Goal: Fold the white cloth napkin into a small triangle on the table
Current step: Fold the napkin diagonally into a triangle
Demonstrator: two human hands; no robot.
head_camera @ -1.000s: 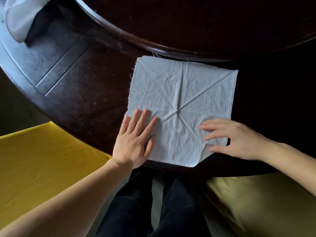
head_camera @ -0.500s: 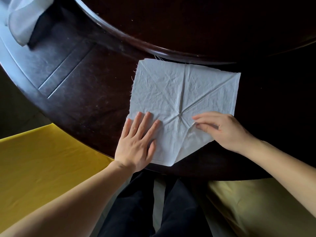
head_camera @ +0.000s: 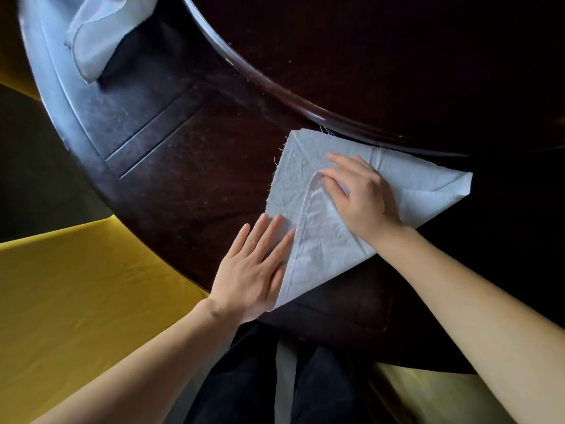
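I see the creased white cloth napkin point(head_camera: 308, 237) lying on the dark polished wooden table point(head_camera: 189, 191), close to its near curved edge and just short of the raised inner ring of the tabletop. My left hand point(head_camera: 253, 270) lies flat on the napkin's near-left part, fingers straight and almost together, pressing down and gripping nothing. My right hand point(head_camera: 360, 197) has the near-right corner pinched between thumb and curled fingertips, carried over toward the far-left corner, so a loose flap arches up and a diagonal fold is starting to form along the near side.

I judge this the first diagonal fold, only partly laid. The main risk is misalignment: if I set the pinched corner down short of or beside the far-left corner, the edges will not meet and the triangle comes out skewed. The old creases radiating from the centre may pull the fold off its line. The near tip of the napkin sits right at the table's edge, under my left palm; if that hand lifts or slides, I expect the whole cloth to drag with the right hand. The frayed far-left threads could catch too. A second pale cloth point(head_camera: 101, 35) lies well apart at the far-left rim.
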